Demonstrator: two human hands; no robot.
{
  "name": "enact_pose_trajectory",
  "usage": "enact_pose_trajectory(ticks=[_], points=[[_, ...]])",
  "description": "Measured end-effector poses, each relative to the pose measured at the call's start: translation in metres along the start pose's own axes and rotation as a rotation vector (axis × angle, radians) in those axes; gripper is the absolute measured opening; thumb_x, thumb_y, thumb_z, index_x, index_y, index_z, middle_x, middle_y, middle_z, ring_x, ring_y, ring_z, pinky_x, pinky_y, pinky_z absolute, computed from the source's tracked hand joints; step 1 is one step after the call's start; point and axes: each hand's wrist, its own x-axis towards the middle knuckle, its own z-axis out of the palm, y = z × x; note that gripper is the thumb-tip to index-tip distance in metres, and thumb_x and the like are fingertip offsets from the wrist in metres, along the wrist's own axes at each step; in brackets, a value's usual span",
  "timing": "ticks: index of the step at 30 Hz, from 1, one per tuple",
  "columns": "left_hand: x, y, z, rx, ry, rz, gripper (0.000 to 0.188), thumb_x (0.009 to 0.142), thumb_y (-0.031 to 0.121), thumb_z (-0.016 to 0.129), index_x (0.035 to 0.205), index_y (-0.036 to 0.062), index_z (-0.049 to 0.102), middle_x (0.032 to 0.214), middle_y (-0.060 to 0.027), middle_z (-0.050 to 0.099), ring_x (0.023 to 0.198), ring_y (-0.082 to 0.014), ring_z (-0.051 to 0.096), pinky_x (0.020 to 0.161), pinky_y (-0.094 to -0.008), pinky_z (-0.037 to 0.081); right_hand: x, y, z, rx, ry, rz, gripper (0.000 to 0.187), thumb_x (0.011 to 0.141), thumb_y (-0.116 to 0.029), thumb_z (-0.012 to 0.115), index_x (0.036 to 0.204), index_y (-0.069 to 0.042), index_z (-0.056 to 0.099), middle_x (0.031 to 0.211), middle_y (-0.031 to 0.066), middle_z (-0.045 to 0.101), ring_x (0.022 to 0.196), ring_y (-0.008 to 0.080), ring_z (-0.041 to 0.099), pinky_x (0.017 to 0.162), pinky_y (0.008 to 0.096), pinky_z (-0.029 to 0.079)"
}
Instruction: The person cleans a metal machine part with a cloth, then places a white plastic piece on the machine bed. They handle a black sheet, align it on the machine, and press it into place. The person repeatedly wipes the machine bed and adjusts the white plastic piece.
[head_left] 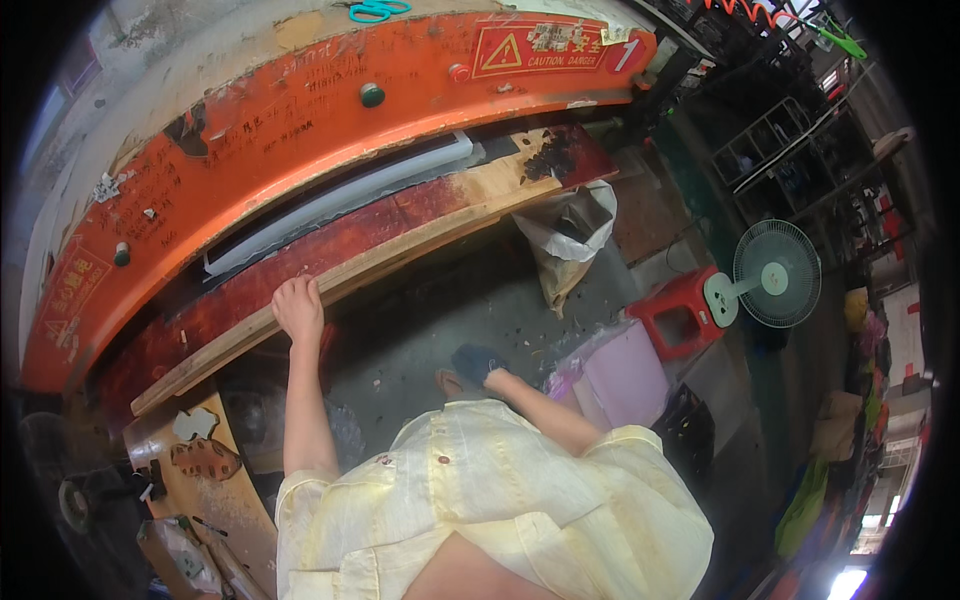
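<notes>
My left hand (299, 308) rests on the long wooden edge (350, 272) of the red bench, its fingers bent over the top of the wood. Low in front of my body is my right hand (493, 378), closed at a dark blue piece (478, 361) that looks soft and flat. Its exact kind I cannot make out, and most of those fingers are hidden. Behind the wooden edge lies the worn red bench top (425, 200), with a long pale grey bar (350, 195) at its back. Several dark scraps (550, 158) lie at its right end.
A curved orange machine beam (300, 120) with a green button (372, 95) spans the far side. A white sack (575, 235) hangs by the bench's right end. Further right are a red stool (680, 315) and a fan (776, 275). A wooden board (235, 480) stands lower left.
</notes>
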Motion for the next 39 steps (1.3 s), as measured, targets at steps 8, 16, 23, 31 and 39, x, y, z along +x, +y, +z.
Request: enact_pose_trajectory(ticks=[8, 16, 23, 31, 39], points=[[-0.003, -0.003, -0.008, -0.052, -0.089, -0.014, 0.020, 0.090, 0.030, 0.057, 0.098, 0.0142, 0.067, 0.099, -0.0070, 0.062, 0.100, -0.0290, 0.054, 0.089, -0.0444, 0.041, 0.021, -0.011, -0.021, 0.126, 0.156, -0.191, 0.019, 0.087, -0.014, 0.056, 0.098, -0.003, 0.066, 0.098, 0.0162, 0.066, 0.087, 0.0321, 0.064, 0.073, 0.0399, 0.051], [-0.051, -0.007, -0.054, -0.201, -0.136, 0.010, 0.015, 0.087, 0.027, 0.062, 0.090, 0.0141, 0.070, 0.089, -0.0054, 0.061, 0.092, -0.0273, 0.056, 0.079, -0.0432, 0.041, 0.025, -0.099, -0.083, 0.763, 0.334, 0.071, 0.027, 0.093, -0.029, 0.057, 0.096, -0.005, 0.068, 0.080, 0.0062, 0.067, 0.066, 0.0140, 0.062, 0.062, 0.0295, 0.049], [-0.102, -0.021, -0.073, -0.277, -0.232, -0.032, 0.015, 0.084, 0.027, 0.063, 0.081, 0.0142, 0.070, 0.079, -0.0048, 0.061, 0.081, -0.0261, 0.059, 0.069, -0.0400, 0.043, 0.073, -0.157, -0.144, 0.478, 0.387, 0.127, 0.027, 0.086, -0.028, 0.067, 0.098, -0.003, 0.066, 0.081, 0.0064, 0.066, 0.073, 0.0147, 0.061, 0.068, 0.0290, 0.050], [-0.145, -0.024, -0.098, -0.308, -0.183, -0.025, 0.006, 0.080, 0.022, 0.068, 0.079, 0.0155, 0.068, 0.074, -0.0005, 0.059, 0.072, -0.0213, 0.057, 0.061, -0.0363, 0.040, 0.208, -0.221, -0.178, -0.466, 0.408, 0.037, 0.101, 0.057, -0.062, 0.079, 0.135, -0.005, 0.048, 0.131, 0.0216, 0.052, 0.120, 0.0366, 0.052, 0.098, 0.0429, 0.043], [-0.188, -0.010, -0.106, -0.278, -0.117, -0.078, 0.007, 0.075, 0.018, 0.071, 0.080, 0.0161, 0.067, 0.067, 0.0005, 0.057, 0.063, -0.0202, 0.055, 0.056, -0.0340, 0.039, 0.231, -0.223, -0.167, -0.621, 0.064, 0.241, 0.122, 0.048, -0.065, 0.079, 0.145, -0.008, 0.035, 0.138, 0.0244, 0.042, 0.126, 0.0378, 0.046, 0.102, 0.0405, 0.042]])
